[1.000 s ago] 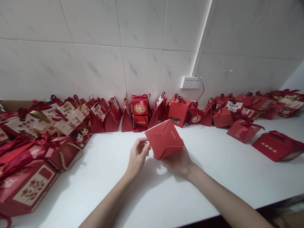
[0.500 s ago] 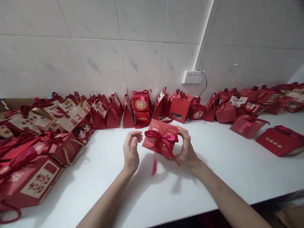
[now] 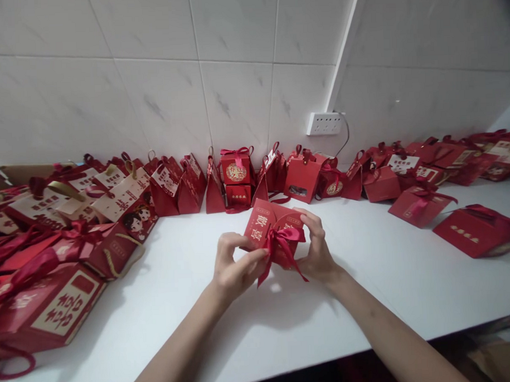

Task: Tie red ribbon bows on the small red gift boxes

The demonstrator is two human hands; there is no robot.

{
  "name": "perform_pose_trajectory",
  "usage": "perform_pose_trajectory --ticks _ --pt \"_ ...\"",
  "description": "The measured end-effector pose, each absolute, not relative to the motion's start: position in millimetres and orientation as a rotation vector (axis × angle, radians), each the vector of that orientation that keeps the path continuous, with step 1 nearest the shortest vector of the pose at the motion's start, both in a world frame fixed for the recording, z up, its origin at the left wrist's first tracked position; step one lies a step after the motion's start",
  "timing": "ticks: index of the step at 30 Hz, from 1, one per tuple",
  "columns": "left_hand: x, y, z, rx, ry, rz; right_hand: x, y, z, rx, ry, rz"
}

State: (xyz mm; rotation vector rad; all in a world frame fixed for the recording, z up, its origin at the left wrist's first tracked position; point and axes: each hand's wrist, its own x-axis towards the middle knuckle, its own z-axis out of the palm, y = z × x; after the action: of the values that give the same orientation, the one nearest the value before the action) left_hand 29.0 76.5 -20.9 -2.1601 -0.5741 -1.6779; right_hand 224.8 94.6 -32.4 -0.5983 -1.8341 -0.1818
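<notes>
A small red gift box (image 3: 262, 216) with gold characters is tilted up between my hands, over the white table. A dark pink ribbon bow (image 3: 284, 240) sits on its front, with two tails hanging down. My right hand (image 3: 318, 247) grips the box along its right side, fingers on the top corner and thumb low. My left hand (image 3: 241, 264) is closed at the box's left edge, its thumb on the front beside the bow's left part. Whether the left fingertips pinch ribbon as well as box is hard to see.
Many red gift boxes (image 3: 138, 203) crowd the left side, and a row of them lines the wall. Two more, a ribboned box (image 3: 418, 206) and a larger handled box (image 3: 478, 232), stand at right. A power socket (image 3: 325, 123) is on the tiled wall.
My left hand has moved right, from open beside the box to closed on its left edge. The bow's left loop no longer spreads across the front, and the characters there now show.
</notes>
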Motion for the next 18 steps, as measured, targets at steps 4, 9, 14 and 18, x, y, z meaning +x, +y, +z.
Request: perform_pose_trajectory --ticks 4,9,14,18 --pt "31.0 78.0 -22.9 -2.146 -0.517 -1.604 223.6 93.7 -31.9 -0.602 -1.825 -0.201" --pt "31.5 79.5 -23.5 -2.156 -0.536 -1.622 223.8 93.4 -31.0 -0.603 -1.835 -0.198" --pt "32.7 77.6 -22.5 -2.197 -0.573 -1.692 225.4 94.4 -33.5 -0.605 -1.848 -0.197" --pt "33.1 82.5 -21.8 -2.079 -0.975 -2.146 223.7 95.2 -38.7 -0.638 -1.754 0.049"
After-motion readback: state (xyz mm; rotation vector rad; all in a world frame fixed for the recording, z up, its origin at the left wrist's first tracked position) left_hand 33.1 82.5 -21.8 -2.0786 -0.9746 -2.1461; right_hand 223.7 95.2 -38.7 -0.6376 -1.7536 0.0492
